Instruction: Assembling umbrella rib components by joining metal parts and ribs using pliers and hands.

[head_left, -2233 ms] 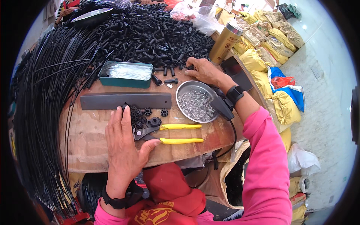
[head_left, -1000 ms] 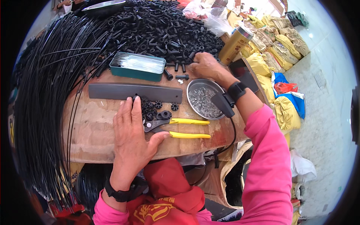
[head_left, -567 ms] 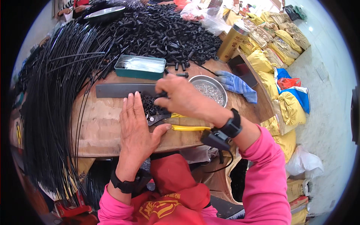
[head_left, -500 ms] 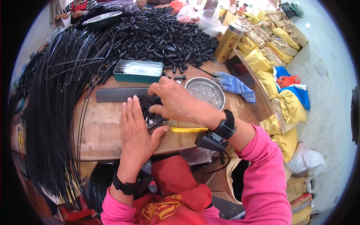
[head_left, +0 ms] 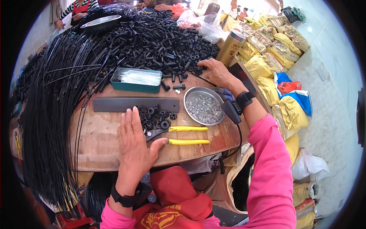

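My left hand [head_left: 135,142] lies flat on the wooden table [head_left: 99,141], fingers stretched, beside a small heap of black ring-shaped, toothed parts [head_left: 154,115]. Its fingertips reach the dark grey bar [head_left: 114,104] behind the heap. By its thumb lie pliers with yellow handles [head_left: 188,129], their handles spread apart. My right hand [head_left: 220,73] is stretched out over the near right edge of a large pile of black plastic parts [head_left: 152,44], fingers apart. Below it stands a round metal dish [head_left: 187,108] of small shiny metal pieces. A blue glove [head_left: 225,93] is partly hidden under my right wrist.
A teal box [head_left: 135,88] of thin pale strips stands behind the bar. Long black strands [head_left: 49,126] hang over the table's left side. A gold flask [head_left: 231,47] is at the right, with stacked yellow sacks [head_left: 263,65] beyond. Other people [head_left: 80,9] sit across the table.
My right hand has moved from the small heap, away to the right, to the edge of the large pile. The bar, heap and pliers are now uncovered. My left hand stays in place.
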A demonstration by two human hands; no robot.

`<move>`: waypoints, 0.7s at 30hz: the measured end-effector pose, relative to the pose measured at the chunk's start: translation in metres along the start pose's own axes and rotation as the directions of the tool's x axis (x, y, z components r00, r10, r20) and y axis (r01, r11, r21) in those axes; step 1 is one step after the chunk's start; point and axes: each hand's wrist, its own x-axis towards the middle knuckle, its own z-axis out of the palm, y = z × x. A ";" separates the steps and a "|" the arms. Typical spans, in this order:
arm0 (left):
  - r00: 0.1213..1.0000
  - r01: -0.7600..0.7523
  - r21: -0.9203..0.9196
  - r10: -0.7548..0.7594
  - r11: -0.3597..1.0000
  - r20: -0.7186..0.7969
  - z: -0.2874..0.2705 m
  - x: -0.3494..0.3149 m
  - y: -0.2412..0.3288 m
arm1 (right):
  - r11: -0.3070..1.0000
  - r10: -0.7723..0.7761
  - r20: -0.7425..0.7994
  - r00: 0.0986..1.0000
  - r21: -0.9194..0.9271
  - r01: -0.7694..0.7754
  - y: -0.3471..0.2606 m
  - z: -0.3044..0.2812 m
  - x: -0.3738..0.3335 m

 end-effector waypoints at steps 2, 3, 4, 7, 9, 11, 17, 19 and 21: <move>1.000 0.008 0.005 -0.008 1.000 0.007 -0.001 -0.001 -0.001 | 0.998 0.022 0.030 0.999 -0.053 -0.020 0.003 0.011 0.006; 1.000 0.013 0.007 -0.013 1.000 0.007 -0.002 -0.001 -0.002 | 0.993 0.048 0.053 0.997 -0.112 -0.041 0.004 0.018 0.009; 1.000 0.009 0.001 -0.009 1.000 0.008 -0.003 -0.001 -0.001 | 0.992 0.055 0.056 0.997 -0.115 -0.048 0.005 0.021 0.010; 1.000 0.002 0.001 -0.002 1.000 0.010 -0.002 0.000 0.000 | 0.993 0.070 0.096 0.993 -0.098 -0.061 0.009 0.025 0.010; 1.000 -0.002 0.001 0.002 1.000 0.012 -0.002 0.001 0.001 | 0.997 0.080 0.125 0.989 -0.019 -0.079 0.008 0.021 0.009; 1.000 -0.004 0.002 0.004 1.000 0.016 -0.001 0.000 0.001 | 0.998 0.066 0.117 0.991 -0.011 -0.066 0.006 0.019 0.006; 1.000 -0.015 -0.007 0.015 1.000 -0.002 -0.001 0.000 0.000 | 0.989 0.072 0.078 0.994 0.121 -0.081 -0.002 0.018 -0.007; 1.000 -0.007 0.006 0.006 1.000 0.008 -0.001 0.000 0.000 | 0.986 0.072 0.079 0.994 0.145 -0.083 -0.006 0.017 -0.007; 1.000 -0.003 0.001 0.003 1.000 0.009 -0.002 -0.001 0.000 | 0.981 0.133 0.110 0.985 0.128 -0.147 -0.013 0.014 -0.003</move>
